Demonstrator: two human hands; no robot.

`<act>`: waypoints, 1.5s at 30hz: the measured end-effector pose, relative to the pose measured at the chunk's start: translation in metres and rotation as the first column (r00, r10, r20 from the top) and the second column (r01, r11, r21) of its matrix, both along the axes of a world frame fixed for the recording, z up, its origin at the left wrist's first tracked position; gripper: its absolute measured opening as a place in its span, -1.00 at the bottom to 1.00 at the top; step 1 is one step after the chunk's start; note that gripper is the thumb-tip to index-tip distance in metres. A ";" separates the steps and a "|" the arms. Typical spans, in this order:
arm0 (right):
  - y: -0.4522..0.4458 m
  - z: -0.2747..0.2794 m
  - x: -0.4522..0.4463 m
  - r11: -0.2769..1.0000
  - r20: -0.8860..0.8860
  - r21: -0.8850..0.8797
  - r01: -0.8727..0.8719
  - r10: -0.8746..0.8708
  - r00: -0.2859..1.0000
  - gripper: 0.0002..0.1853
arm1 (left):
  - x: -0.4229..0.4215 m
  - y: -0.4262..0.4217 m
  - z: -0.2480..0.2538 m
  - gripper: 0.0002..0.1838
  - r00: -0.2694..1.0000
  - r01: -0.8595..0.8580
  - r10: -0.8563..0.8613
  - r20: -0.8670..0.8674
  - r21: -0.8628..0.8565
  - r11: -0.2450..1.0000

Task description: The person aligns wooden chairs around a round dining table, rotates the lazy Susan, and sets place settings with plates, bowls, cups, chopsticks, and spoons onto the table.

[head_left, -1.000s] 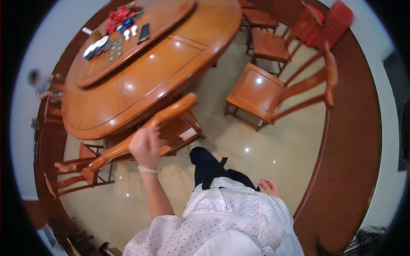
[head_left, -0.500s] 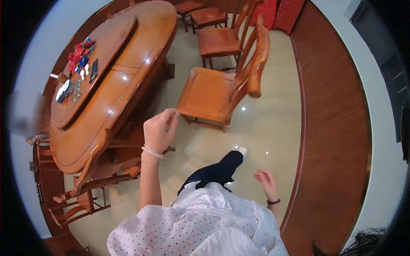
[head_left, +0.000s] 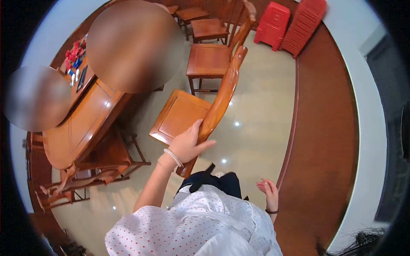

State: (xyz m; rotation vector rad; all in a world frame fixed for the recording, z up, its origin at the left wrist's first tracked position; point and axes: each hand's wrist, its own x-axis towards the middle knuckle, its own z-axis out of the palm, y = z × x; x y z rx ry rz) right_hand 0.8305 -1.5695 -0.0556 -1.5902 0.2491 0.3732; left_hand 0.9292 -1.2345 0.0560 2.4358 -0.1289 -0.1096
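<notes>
A wooden chair (head_left: 224,100) with a glossy curved top rail stands right in front of me, turned so that its square seat points toward the round table. My left hand (head_left: 190,141), with a pale bracelet at the wrist, is at the near part of that rail. Its thumb and fingers are spread apart, and it looks to be touching the wood, though contact is not certain. Out to my right side, my right hand (head_left: 268,187) hangs over the floor by the wooden wall panel, holding nothing, its fingers loosely apart.
The large wooden table (head_left: 81,141) curves along the left, with red flowers (head_left: 76,53) on its raised centre. Another chair (head_left: 207,59) stands beyond mine. Red stacked plastic stools (head_left: 273,25) are at the back wall. A wooden panel (head_left: 326,128) borders the right side.
I have come closer to the chair, which now lies beneath my left hand. That hand went from loosely bent to spread at the rail. The right hand stays at my side.
</notes>
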 end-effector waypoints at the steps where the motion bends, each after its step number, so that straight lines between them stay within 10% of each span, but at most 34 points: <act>1: -0.011 -0.001 0.013 0.995 -0.045 0.024 0.096 -0.095 0.995 -0.74 | 0.002 -0.004 -0.009 -0.17 0.999 -0.002 0.002 -0.053 -0.016 1.000; 7: -0.047 -0.033 0.133 0.997 -0.259 0.004 0.079 -0.075 0.963 -0.72 | 0.004 -0.020 0.012 -0.14 0.953 -0.207 0.216 -0.213 0.062 0.976; 12: -0.012 -0.013 0.316 0.920 0.069 -0.094 -0.381 0.388 0.919 -0.68 | 0.013 -0.036 0.006 -0.39 0.838 -0.498 0.494 -0.234 0.045 0.866; 22: 0.149 0.052 0.491 0.853 0.436 0.068 -0.518 0.442 0.784 -0.53 | 0.021 -0.046 0.009 -0.78 0.558 -0.793 0.784 -0.271 0.104 0.600; 27: 0.185 0.033 0.507 0.527 0.157 0.789 -0.315 0.322 0.934 -0.67 | 0.024 -0.034 0.014 -0.76 0.579 -0.766 0.748 -0.324 0.099 0.636; 30: 0.193 0.027 0.507 0.052 0.140 0.980 -0.192 0.507 0.851 -0.71 | 0.017 -0.026 0.010 -0.71 0.633 -0.713 0.685 -0.361 0.071 0.697; 32: 0.199 0.031 0.508 -0.020 0.136 0.988 -0.151 0.568 0.812 -0.66 | 0.020 -0.015 0.010 -0.65 0.651 -0.615 0.530 -0.543 0.031 0.788; 45: 0.224 0.041 0.510 0.251 0.011 0.956 -0.150 0.484 0.875 -0.67 | 0.017 0.021 0.002 -0.78 0.667 -0.513 0.477 -0.573 0.112 0.851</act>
